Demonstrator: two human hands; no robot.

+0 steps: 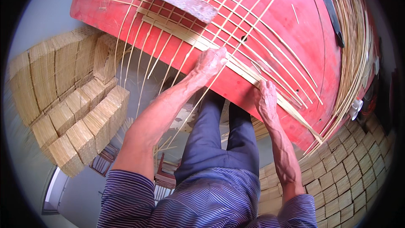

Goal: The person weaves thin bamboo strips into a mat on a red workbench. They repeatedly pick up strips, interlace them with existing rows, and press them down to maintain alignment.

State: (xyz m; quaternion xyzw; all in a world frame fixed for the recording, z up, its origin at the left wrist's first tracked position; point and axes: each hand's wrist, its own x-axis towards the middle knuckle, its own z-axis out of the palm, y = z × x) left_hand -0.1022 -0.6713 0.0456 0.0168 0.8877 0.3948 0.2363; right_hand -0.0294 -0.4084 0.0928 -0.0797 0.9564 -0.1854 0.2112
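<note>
An open grid of thin bamboo strips (236, 6) lies across the red table (295, 50), with loose strip ends hanging over the near edge. Resting on the grid is a long greyish stone block (179, 0). Flatter, wider bamboo strips (244, 71) run along the grid's near side, slanting toward the table's lower right corner. My left hand (211, 62) has its fingers closed on these flat strips where crosswise ones meet them. Farther right, my right hand (265, 97) is closed on the same flat strips at the table edge, its fingertips partly hidden.
A thick bundle of long thin strips (356, 38) curves along the table's right side, beside a dark flat blade-like tool (331, 17). Stacked blocks of bundled sticks stand at the left (63, 114) and lower right (337, 177). A wooden stool (165, 173) is below.
</note>
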